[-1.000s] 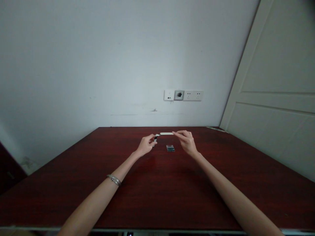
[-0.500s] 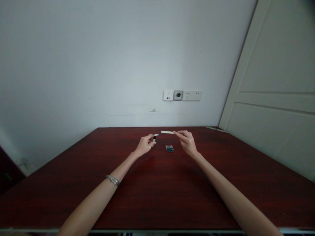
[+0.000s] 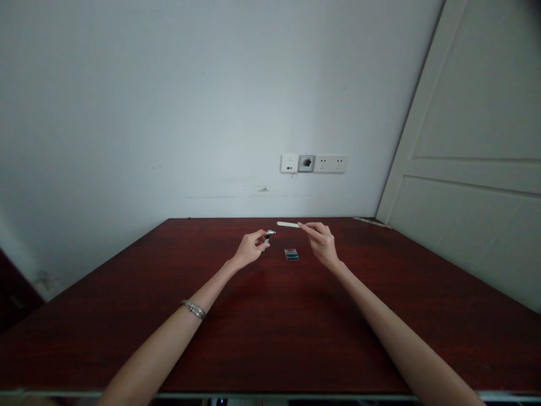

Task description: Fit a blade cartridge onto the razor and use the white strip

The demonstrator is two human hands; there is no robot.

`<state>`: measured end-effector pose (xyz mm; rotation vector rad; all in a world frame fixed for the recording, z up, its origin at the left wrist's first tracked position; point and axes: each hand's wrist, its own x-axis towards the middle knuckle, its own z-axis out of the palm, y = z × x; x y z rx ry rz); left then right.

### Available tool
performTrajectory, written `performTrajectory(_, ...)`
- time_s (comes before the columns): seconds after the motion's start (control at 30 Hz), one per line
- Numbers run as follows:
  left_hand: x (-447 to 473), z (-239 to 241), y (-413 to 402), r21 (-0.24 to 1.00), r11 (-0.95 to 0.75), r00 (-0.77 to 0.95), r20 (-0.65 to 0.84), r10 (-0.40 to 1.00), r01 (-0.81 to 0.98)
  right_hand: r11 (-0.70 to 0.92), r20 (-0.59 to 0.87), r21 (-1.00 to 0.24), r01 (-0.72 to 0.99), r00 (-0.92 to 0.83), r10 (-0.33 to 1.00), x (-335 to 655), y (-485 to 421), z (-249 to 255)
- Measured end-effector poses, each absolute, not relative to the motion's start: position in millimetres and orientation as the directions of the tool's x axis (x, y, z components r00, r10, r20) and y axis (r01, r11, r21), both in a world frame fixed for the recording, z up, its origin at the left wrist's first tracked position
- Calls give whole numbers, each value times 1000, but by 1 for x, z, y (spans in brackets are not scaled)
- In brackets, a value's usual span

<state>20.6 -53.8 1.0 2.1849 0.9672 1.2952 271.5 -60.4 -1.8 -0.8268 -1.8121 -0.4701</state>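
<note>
My left hand point(image 3: 250, 248) is closed around a small upright object point(image 3: 267, 239) with a dark and pale body and a shiny silver head that juts to the right. Its exact kind is too small to make out. A flat, pale, round-ended stick point(image 3: 287, 224) is pinched between the thumb and fingers of my right hand point(image 3: 322, 242), pointing left. The stick's tip hovers up and to the right of the silver head, with a narrow gap between them. Between my hands, a small clear flat case point(image 3: 291, 255) with dark green bands lies on the tabletop.
The dark red wooden table point(image 3: 270, 327) runs back to a pale wall with a row of sockets point(image 3: 313, 164). A thin pale strip point(image 3: 372, 223) lies at the back right corner, by a white panelled door point(image 3: 473, 169). My left wrist wears a silver bracelet point(image 3: 194, 309).
The silver-headed object has shifted slightly right and its head has turned a little. The stick's tip sits slightly higher. Both hands keep their hold.
</note>
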Motion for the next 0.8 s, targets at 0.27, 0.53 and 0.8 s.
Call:
performTrajectory(0.27, 22, 2, -52, 651, -668, 323, 585, 744, 361, 710, 895, 18, 704, -327, 302, 271, -66, 0)
performTrajectory(0.53, 27, 0, -53, 673, -652, 327, 565, 758, 349, 724, 897, 16, 689, -329, 294, 265, -70, 1)
performTrajectory(0.8, 20, 7, -52, 793, -573, 280, 513, 811, 207, 688, 897, -22, 725, -290, 334, 284, -59, -7)
